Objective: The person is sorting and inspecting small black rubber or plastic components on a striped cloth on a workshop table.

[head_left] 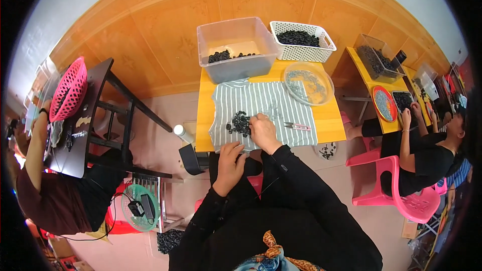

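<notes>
A heap of small black pieces [240,123] lies on a grey-and-white striped cloth [296,103] spread over the wooden table. My right hand [264,131] rests at the heap's right side, its fingers bent down and closed; whatever is between the fingertips is hidden. At the table's front edge is my left hand [230,166], left of and nearer than the right one. Its fingers reach over the cloth's near edge, thumb apart, and nothing shows in it. Small thread snips [297,126] with a pinkish handle lie on the cloth to the right.
At the back stand a clear bin [236,73] and a white basket [304,52], both holding black pieces. A round clear tray [321,101] holds small grey bits. Co-workers sit at tables on both sides. A white bottle [182,131] stands left of my table, a pink chair [396,185] to the right.
</notes>
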{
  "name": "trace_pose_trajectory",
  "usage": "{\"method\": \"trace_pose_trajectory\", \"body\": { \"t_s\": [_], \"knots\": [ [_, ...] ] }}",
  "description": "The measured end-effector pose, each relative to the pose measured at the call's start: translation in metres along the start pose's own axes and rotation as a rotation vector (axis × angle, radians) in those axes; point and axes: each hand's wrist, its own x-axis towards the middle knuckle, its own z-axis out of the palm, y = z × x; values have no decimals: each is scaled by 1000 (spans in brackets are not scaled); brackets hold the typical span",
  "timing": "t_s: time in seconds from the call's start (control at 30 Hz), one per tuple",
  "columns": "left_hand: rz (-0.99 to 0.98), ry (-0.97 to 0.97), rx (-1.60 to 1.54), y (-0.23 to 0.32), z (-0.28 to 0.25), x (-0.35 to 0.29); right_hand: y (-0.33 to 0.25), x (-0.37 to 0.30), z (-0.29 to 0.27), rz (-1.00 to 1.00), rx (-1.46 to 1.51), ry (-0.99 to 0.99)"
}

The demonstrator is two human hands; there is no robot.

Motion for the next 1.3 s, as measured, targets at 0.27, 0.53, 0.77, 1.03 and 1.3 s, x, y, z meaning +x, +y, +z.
{"method": "trace_pose_trajectory", "body": {
  "t_s": [0.27, 0.53, 0.77, 1.03, 1.3],
  "knots": [
    [-511, 36, -583, 1, 35, 3, 4, -45, -46, 365, 957, -223],
    [-630, -169, -964, 9, 63, 9, 7, -76, -72, 403, 1204, -121],
    [-753, -88, -1011, 1, 54, 12, 53, -37, -71, 298, 475, 6],
    [-161, -55, -199, -13, 69, 61, 87, 0, -55, 143, -120, -14],
    [72, -8, 167, -11, 89, 85, 90, 3, -50, 39, -129, 13]
  ]
}}
